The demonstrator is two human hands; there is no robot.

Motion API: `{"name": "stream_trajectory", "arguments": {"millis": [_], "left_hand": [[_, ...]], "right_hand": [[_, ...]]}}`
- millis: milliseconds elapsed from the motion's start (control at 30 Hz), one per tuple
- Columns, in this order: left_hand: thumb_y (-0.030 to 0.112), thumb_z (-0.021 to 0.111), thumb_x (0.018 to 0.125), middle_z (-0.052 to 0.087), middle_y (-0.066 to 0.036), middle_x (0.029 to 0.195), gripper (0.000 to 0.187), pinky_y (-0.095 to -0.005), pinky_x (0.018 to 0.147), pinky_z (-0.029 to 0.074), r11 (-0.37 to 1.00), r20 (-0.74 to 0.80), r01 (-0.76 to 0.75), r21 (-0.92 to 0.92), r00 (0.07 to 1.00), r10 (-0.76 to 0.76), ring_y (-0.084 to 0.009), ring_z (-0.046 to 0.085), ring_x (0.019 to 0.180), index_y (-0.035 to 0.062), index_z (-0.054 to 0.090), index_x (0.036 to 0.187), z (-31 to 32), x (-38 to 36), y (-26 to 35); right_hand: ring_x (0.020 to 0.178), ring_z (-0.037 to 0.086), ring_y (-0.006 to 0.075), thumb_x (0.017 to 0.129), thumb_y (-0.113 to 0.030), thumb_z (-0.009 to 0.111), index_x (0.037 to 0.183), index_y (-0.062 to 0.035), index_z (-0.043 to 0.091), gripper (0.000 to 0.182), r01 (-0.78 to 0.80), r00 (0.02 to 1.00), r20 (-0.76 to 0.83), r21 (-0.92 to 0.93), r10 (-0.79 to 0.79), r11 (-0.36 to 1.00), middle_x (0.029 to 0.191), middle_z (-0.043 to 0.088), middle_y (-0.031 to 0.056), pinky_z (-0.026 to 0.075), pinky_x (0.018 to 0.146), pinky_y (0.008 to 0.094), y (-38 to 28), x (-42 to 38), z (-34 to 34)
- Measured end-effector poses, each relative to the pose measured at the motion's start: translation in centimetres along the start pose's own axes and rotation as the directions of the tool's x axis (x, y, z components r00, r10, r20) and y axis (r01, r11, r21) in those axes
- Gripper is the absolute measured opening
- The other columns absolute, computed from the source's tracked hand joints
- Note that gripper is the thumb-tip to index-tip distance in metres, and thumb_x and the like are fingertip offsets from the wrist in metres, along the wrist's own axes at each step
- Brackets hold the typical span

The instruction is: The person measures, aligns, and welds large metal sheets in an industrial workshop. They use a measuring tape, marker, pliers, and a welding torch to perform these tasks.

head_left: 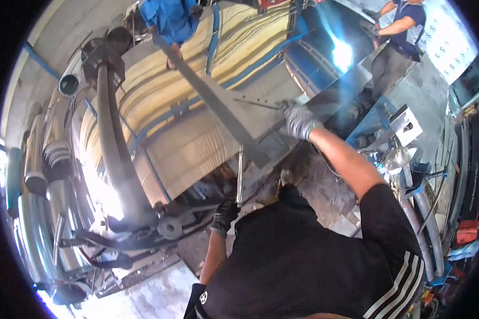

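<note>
My right hand (299, 120), in a grey knitted glove, is closed around the end of a thin dark rod (258, 104). The rod points left over a grey metal plate (250, 118) that has a few small dark spots on it. Lower down, my left hand (225, 217), in a dark glove, is closed by the bottom end of a long silver metal bar (240, 175). That bar stands up to the near end of a dark flat steel strip (213, 101) lying across the plate. The exact grip of my left fingers is partly hidden.
A person in blue (170, 21) is at the far side, and another person (402, 32) stands upper right near a bright glare (342, 56). Shiny metal pipes (37, 234) line the left. A thick grey post (114, 143) rises nearby. Hoses (471, 165) hang at right.
</note>
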State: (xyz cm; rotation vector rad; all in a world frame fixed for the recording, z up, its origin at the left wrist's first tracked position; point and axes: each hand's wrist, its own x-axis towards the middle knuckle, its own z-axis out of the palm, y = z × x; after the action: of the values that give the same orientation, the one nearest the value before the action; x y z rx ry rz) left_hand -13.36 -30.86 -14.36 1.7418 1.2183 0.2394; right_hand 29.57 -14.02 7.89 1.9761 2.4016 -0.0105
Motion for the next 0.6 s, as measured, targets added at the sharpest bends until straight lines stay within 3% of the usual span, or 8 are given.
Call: {"name": "stream_trajectory", "arguments": {"millis": [100, 167, 200, 267, 333, 400, 433, 600], "left_hand": [[0.009, 0.07, 0.088, 0.072, -0.007, 0.106, 0.03, -0.0349, 0.076, 0.056, 0.707, 0.007, 0.293, -0.644, 0.926, -0.378, -0.0157, 0.068, 0.094, 0.0041, 0.067, 0.117, 4.6, -3.2, -5.4], [0.015, 0.068, 0.09, 0.072, -0.01, 0.108, 0.029, -0.035, 0.078, 0.057, 0.822, -0.233, -0.189, 0.537, 0.904, 0.359, -0.0175, 0.069, 0.095, 0.0038, 0.068, 0.117, 7.1, -3.9, -13.7], [0.015, 0.068, 0.09, 0.072, -0.01, 0.108, 0.029, -0.035, 0.078, 0.057, 0.832, -0.234, -0.173, 0.528, 0.912, 0.338, -0.0175, 0.069, 0.095, 0.0038, 0.068, 0.117, 7.4, -5.5, -13.2], [0.025, 0.066, 0.093, 0.072, -0.011, 0.106, 0.03, -0.035, 0.077, 0.056, 0.949, -0.195, 0.234, -0.211, 0.941, -0.276, -0.0177, 0.069, 0.091, 0.0051, 0.07, 0.115, 7.1, -8.4, -10.8], [0.035, 0.065, 0.095, 0.073, -0.009, 0.094, 0.033, -0.0348, 0.071, 0.055, 0.977, -0.374, -0.019, 0.211, 0.922, 0.099, -0.0175, 0.068, 0.079, 0.0065, 0.072, 0.108, 8.9, -10.6, -13.4], [0.012, 0.068, 0.084, 0.073, -0.014, 0.107, 0.037, -0.0425, 0.086, 0.056, 0.574, -0.049, 0.532, -0.623, 0.706, -0.707, -0.0343, 0.07, 0.095, 0.0064, 0.068, 0.121, 9.3, -12.8, -10.8], [0.04, 0.064, 0.096, 0.069, -0.004, 0.077, 0.033, -0.034, 0.059, 0.05, 0.769, -0.199, 0.341, -0.54, 0.836, -0.511, -0.0149, 0.063, 0.065, 0.0085, 0.073, 0.102, 10.6, -14.6, -12.4], [0.041, 0.064, 0.097, 0.069, -0.003, 0.076, 0.03, -0.0342, 0.045, 0.042, 0.843, -0.109, 0.41, -0.348, 0.876, -0.47, -0.0137, 0.057, 0.052, 0.0129, 0.074, 0.1, 15.6, -18.1, -16.6]], "right_hand": [[0.13, 0.055, 0.0354, 0.083, -0.023, 0.064, 0.134, -0.0065, 0.057, 0.054, -0.047, 0.989, -0.144, -0.126, 0.028, 0.991, 0.135, 0.061, 0.0189, 0.043, 0.11, 0.0449, 3.4, 3.3, 5.6], [0.125, 0.06, 0.0354, 0.084, -0.018, 0.062, 0.125, -0.008, 0.064, 0.043, -0.043, 0.966, -0.259, -0.085, 0.02, 0.995, 0.128, 0.066, 0.018, 0.046, 0.108, 0.0448, 5.7, 4.6, 7.9], [0.125, 0.06, 0.0342, 0.082, -0.021, 0.066, 0.126, -0.0087, 0.064, 0.046, -0.035, 0.954, -0.3, -0.051, 0.018, 0.998, 0.129, 0.066, 0.0184, 0.046, 0.108, 0.0451, 6.4, 4.7, 8.4], [0.12, 0.064, 0.033, 0.076, -0.026, 0.074, 0.124, -0.008, 0.065, 0.052, -0.112, 0.994, 0.003, -0.067, 0.112, 0.991, 0.127, 0.067, 0.0187, 0.047, 0.106, 0.0455, 4.6, 2.7, 1.9], [0.109, 0.068, 0.0374, 0.073, -0.032, 0.08, 0.109, -0.0048, 0.071, 0.047, -0.042, 0.985, 0.166, -0.08, 0.055, 0.996, 0.114, 0.07, 0.0214, 0.054, 0.094, 0.0453, 8.2, 3.5, 4.0], [0.102, 0.069, 0.0371, 0.073, -0.035, 0.081, 0.103, -0.0035, 0.071, 0.045, -0.003, 0.999, -0.033, -0.011, 0.002, 1.0, 0.106, 0.071, 0.0217, 0.056, 0.088, 0.046, 8.7, -1.4, 1.0], [0.101, 0.069, 0.0364, 0.074, -0.038, 0.081, 0.103, -0.0035, 0.07, 0.046, -0.058, 0.998, 0.001, -0.006, 0.058, 0.998, 0.106, 0.072, 0.0213, 0.056, 0.088, 0.0464, 9.2, -2.9, 0.3], [0.093, 0.069, 0.0351, 0.079, -0.045, 0.076, 0.1, -0.0043, 0.069, 0.046, -0.314, 0.937, 0.129, -0.093, 0.324, 0.945, 0.094, 0.07, 0.0178, 0.056, 0.084, 0.0455, 8.1, -14.5, -0.1]]}}
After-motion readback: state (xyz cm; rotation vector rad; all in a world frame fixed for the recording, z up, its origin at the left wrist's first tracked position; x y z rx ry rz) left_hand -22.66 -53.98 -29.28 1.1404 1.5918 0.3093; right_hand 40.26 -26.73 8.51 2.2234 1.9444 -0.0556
